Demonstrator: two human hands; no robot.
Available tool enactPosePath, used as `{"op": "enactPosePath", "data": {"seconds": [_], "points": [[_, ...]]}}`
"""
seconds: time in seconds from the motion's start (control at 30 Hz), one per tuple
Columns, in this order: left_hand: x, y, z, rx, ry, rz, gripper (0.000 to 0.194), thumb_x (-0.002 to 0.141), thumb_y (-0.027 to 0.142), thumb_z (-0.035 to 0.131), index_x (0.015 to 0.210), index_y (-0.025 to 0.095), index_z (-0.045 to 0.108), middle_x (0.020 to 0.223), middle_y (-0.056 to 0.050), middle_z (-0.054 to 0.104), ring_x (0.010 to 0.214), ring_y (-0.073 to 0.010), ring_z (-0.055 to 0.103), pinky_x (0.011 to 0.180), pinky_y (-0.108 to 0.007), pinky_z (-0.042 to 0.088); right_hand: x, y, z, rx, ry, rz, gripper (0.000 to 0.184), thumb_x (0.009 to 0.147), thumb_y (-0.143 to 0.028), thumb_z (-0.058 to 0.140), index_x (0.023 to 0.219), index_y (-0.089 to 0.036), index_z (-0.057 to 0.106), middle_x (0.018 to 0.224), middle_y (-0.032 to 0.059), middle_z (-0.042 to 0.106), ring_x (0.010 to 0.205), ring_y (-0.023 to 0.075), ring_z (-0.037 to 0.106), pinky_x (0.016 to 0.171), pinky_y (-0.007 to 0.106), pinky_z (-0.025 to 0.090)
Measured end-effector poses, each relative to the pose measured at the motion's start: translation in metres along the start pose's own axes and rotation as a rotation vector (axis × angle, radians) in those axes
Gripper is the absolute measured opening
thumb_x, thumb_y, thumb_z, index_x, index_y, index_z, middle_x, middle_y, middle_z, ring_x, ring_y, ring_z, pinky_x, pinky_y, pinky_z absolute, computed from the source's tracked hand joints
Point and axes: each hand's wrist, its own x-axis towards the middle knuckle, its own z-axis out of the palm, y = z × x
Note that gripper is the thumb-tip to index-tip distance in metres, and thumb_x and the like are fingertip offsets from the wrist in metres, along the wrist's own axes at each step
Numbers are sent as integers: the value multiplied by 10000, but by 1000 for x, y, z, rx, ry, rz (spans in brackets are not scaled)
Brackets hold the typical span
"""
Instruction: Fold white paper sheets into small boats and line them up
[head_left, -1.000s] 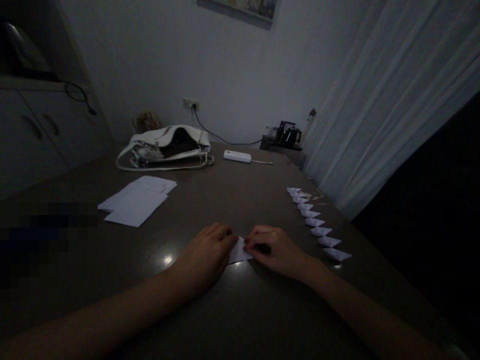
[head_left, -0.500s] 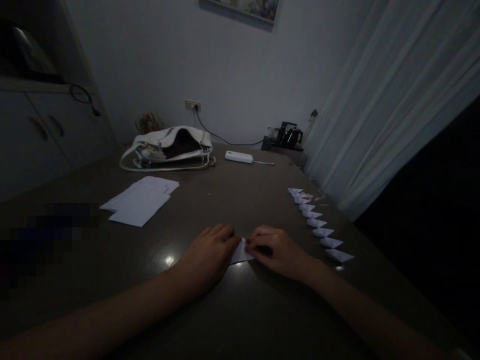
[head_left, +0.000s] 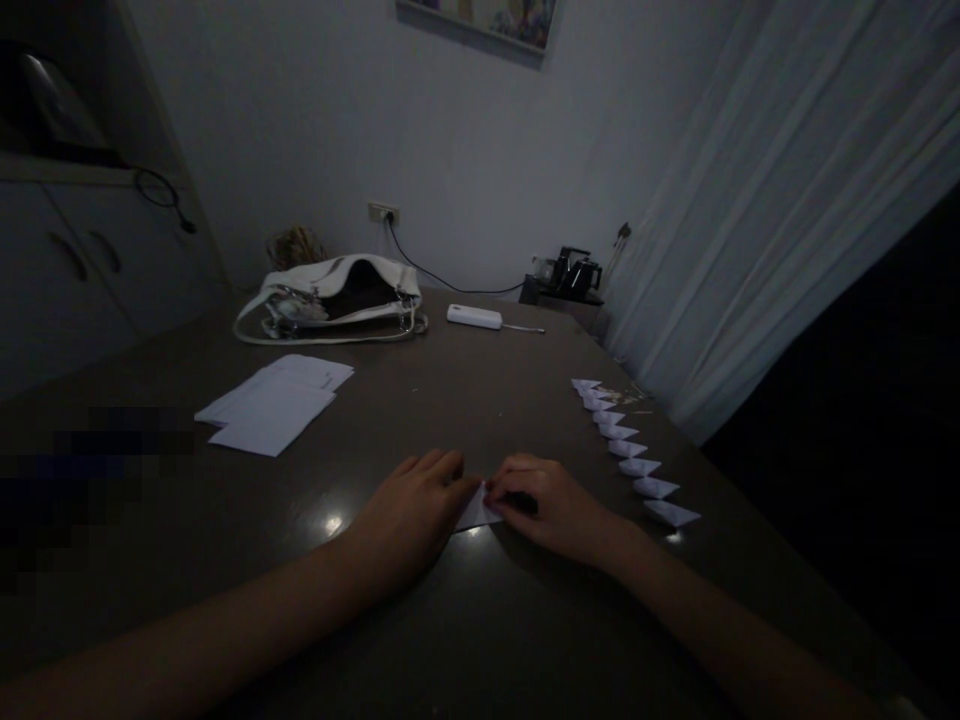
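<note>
Paper (head_left: 471, 517), small, white and folded, flat on the glossy dark brown table (head_left: 450, 630), between the two hands and well apart from the table's right edge. Wide stretch of tabletop beyond, reaching to the oblong white plastic device (head_left: 474, 317) with a short cable; room bounded on the left by the flat stack of white paper sheets (head_left: 277, 410), on the right by the row of pointed folded white paper shapes (head_left: 636, 468) near the right edge. Left hand (head_left: 416, 508) palm down over the paper's left part, fingers bent and close together, thumb stretched toward the top; underside hidden, so cannot tell whether gripping or only pressing. Right hand (head_left: 551, 505) turned inward, narrow, thumb and fingertips pinched on the paper's upper right side. At the far side, near the wall, white handbag (head_left: 319, 272) with mouth open and strap looped in front; interior dark, contents too dim to name. Past the far right corner, black kettle (head_left: 584, 278) on a small dark stand (head_left: 566, 300), contents hidden.
</note>
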Motion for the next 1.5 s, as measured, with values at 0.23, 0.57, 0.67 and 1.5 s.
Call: {"op": "enactPosePath", "data": {"seconds": [0.23, 0.57, 0.67, 1.5], "points": [[1, 1, -2, 8, -11, 3, 268, 873, 144, 466, 1109, 208, 576, 1002, -76, 555, 865, -213, 534, 745, -351, 437, 1, -6, -2, -67, -32, -9, 92, 823, -91, 549, 839, -141, 626, 811, 49, 615, 771, 145, 543, 701, 252, 423], [1, 1, -2, -5, -11, -2, 245, 875, 152, 463, 1073, 198, 600, 1004, -79, 557, 893, -208, 536, 770, -337, 437, 1, -9, -4, -139, -44, -35, 125, 832, -86, 506, 847, -159, 606, 787, 42, 606, 754, 155, 506, 729, 288, 395], [1, 1, -3, -4, -10, -4, 259, 868, 138, 464, 1085, 203, 590, 1008, -79, 559, 880, -214, 539, 760, -350, 443, 1, -8, -3, -139, -41, -32, 174, 822, -52, 482, 871, -162, 607, 807, 45, 616, 769, 161, 510, 721, 284, 395], [2, 4, -6, 24, -53, -21, 300, 894, 159, 449, 1164, 219, 564, 1026, -75, 564, 935, -238, 531, 766, -373, 447, -1, -18, -19, -173, -104, 171, 202, 720, -4, 541, 768, -165, 654, 730, 30, 595, 703, 125, 528, 604, 210, 344]]}}
